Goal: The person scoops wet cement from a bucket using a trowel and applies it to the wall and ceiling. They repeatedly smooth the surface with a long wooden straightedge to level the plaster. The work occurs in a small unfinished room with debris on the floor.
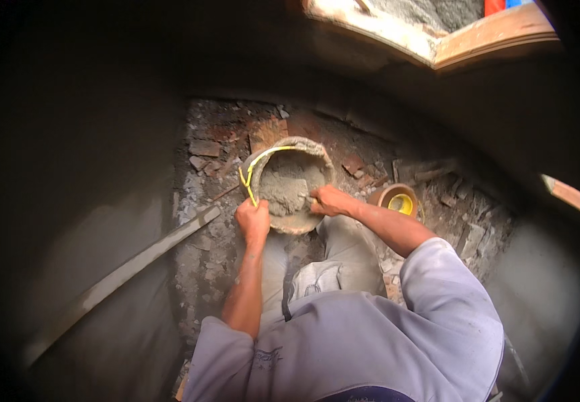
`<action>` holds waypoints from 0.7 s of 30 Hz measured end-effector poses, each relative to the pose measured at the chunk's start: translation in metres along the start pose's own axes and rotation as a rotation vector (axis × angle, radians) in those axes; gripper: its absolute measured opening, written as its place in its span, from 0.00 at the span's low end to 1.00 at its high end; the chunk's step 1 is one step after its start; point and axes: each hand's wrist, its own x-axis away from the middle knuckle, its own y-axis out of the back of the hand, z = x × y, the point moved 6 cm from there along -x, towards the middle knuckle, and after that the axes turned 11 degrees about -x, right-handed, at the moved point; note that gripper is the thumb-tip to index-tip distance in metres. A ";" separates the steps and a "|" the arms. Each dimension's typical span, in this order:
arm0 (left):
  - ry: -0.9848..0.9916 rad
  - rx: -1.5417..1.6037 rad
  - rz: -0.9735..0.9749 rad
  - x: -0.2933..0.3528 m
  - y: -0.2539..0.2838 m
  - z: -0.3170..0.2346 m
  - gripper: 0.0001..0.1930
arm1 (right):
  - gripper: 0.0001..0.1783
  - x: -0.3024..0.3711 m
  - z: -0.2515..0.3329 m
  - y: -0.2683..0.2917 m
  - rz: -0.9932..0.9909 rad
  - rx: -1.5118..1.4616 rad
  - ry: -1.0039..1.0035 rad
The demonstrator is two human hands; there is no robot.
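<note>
A round bucket crusted with grey mortar stands in front of my knees. Wet mortar lies inside it. A yellow cord handle runs along the bucket's left and far rim, and my left hand is closed on its near end beside the rim. Over the right side of the bucket, my right hand grips the handle of a trowel, whose blade rests in the mortar and is partly smeared with it.
To the right stands a smaller brown pot with a yellow container inside. Broken bricks and rubble cover the ground. A long straight batten leans at the left against a smooth grey wall. A wooden frame is at upper right.
</note>
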 end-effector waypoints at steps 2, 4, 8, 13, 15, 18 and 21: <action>0.020 -0.002 -0.021 0.007 0.035 0.005 0.09 | 0.19 0.029 0.027 0.012 -0.009 0.081 0.120; 0.041 0.080 -0.081 0.014 0.064 0.019 0.09 | 0.18 0.057 0.060 0.024 -0.107 0.131 0.132; 0.202 0.167 -0.085 0.021 0.111 0.030 0.09 | 0.18 0.063 0.099 0.028 -0.155 0.292 -0.039; 0.366 0.468 -0.132 0.010 0.132 0.075 0.11 | 0.15 0.056 0.167 0.037 -0.151 0.337 -0.130; 0.485 0.446 -0.136 0.013 0.139 0.093 0.11 | 0.15 0.050 0.196 0.038 -0.129 0.449 -0.100; 0.646 0.480 -0.210 0.012 0.148 0.106 0.11 | 0.16 0.039 0.246 0.044 -0.063 0.541 -0.003; 0.773 0.568 -0.186 0.007 0.157 0.140 0.12 | 0.17 0.031 0.338 0.028 0.111 0.604 0.051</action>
